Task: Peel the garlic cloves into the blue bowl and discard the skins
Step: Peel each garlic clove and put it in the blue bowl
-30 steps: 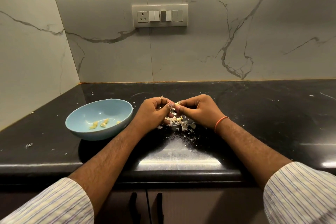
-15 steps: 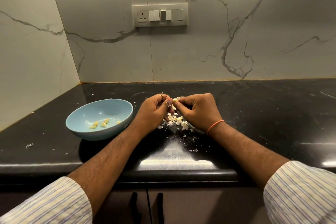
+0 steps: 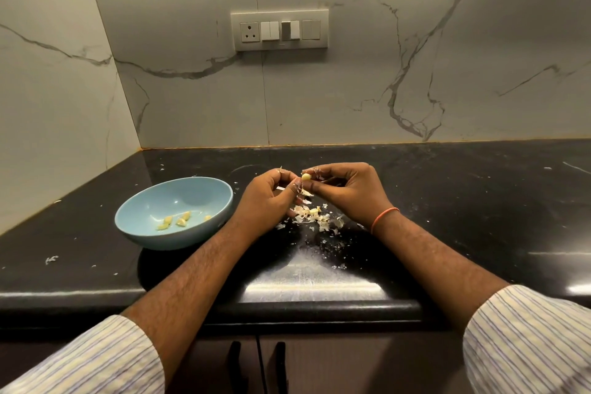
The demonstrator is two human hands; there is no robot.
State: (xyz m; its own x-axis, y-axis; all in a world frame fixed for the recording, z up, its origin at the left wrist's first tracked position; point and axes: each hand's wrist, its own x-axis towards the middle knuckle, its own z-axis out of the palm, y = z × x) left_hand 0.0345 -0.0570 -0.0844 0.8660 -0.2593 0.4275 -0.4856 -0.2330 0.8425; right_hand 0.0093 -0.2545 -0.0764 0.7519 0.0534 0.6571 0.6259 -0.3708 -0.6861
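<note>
A pale garlic clove (image 3: 305, 176), nearly bare, sits pinched in the right hand (image 3: 347, 193) grip above the skins (image 3: 315, 217) heaped on the bench (image 3: 463, 201). The left hand (image 3: 267, 198) pinches a loose flake beside it. Peeling looks almost done; next the clove must travel left into the blue bowl (image 3: 174, 213).

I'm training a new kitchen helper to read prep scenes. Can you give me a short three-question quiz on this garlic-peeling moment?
1. True or false: the blue bowl already holds peeled garlic pieces.
2. Which of the hands pinches the garlic clove? A) left hand B) right hand C) neither
3. Fill in: the pile of garlic skins lies on the ____ countertop.

Key: 1 true; 2 B; 3 black.
</note>
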